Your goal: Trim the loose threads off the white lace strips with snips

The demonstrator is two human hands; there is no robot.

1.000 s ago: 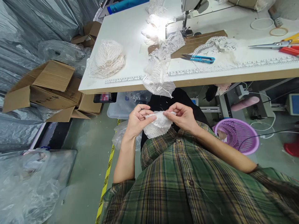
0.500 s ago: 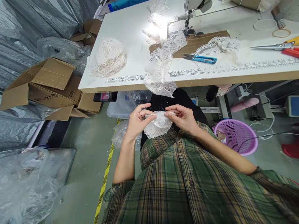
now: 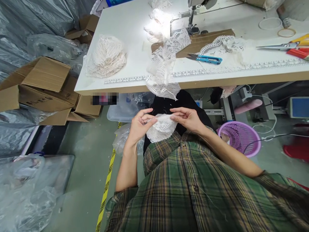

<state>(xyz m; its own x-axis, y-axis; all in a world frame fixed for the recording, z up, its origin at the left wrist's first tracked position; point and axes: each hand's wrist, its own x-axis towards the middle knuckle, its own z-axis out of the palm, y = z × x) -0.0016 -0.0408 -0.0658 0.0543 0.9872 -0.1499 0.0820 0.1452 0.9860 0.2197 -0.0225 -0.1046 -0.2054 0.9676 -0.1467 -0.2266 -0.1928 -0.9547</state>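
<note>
Over my lap, a piece of white lace (image 3: 161, 129) is stretched between my two hands. My left hand (image 3: 140, 124) pinches its left end between thumb and forefinger. At the other end, my right hand (image 3: 187, 119) grips the upper edge the same way, thumb in front. The lace hangs down in a rounded, layered fold below the fingers. Just beyond the hands, a long lace strip (image 3: 161, 69) trails from the sewing machine (image 3: 193, 19) and droops over the table's front edge.
On the white table (image 3: 135, 48) are a lace pile (image 3: 106, 56), blue thread snips (image 3: 207, 59), brown cardboard (image 3: 210, 40), lace scraps (image 3: 224, 45) and scissors (image 3: 285, 46). A purple basket (image 3: 256, 146) stands on the floor at right; open cardboard boxes (image 3: 48, 77) are at left.
The whole view has shifted slightly, so the table and boxes appear further left. Both hands keep their pinch on the lace, with a little more of its upper edge showing between them.
</note>
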